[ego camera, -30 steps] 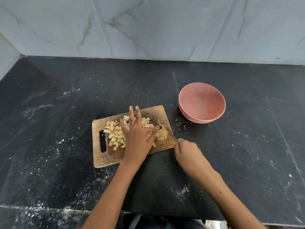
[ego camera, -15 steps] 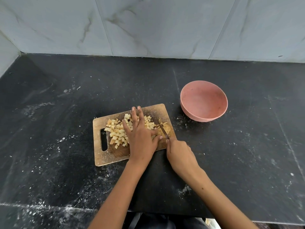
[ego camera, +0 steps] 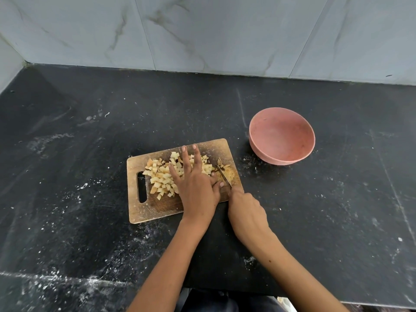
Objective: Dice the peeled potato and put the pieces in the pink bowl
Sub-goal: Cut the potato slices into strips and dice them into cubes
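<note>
A wooden cutting board lies on the black counter and carries a heap of diced potato pieces. My left hand lies flat over the heap, fingers straight and spread. My right hand grips the handle of a knife, whose blade crosses the board's right end beside a small patch of cut potato. The pink bowl stands to the right of the board and holds nothing.
The black counter is dusted with white specks and streaks. A marble-tiled wall closes off the back and the left corner. The counter's front edge runs just below my forearms.
My right hand has moved left and forward, bringing the knife blade onto the board's right end. My left hand stays flat on the potato heap.
</note>
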Demonstrator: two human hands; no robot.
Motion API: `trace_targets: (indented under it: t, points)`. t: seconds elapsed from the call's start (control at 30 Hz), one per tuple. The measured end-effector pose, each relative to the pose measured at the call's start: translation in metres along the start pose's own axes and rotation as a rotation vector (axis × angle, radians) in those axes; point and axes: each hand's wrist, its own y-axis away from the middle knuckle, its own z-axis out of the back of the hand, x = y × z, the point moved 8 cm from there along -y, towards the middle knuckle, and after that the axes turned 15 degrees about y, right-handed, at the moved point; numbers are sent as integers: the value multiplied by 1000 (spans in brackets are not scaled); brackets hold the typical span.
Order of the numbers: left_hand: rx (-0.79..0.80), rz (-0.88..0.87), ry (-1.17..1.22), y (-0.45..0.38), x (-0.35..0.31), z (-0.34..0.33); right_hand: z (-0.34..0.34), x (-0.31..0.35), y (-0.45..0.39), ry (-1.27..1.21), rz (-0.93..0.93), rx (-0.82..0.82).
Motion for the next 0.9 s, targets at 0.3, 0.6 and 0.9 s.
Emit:
trace_targets:
  t: [0.3, 0.6, 0.9]
  points:
    - [45, 60, -60, -4, 0, -1, -10, -6, 7, 68, 20, 11]
    - [7, 46, -35, 3, -1, -1, -25, -28, 34, -17, 13, 34]
    - [-65, 30, -16, 13, -1, -2, -27, -31, 45, -19, 42, 75]
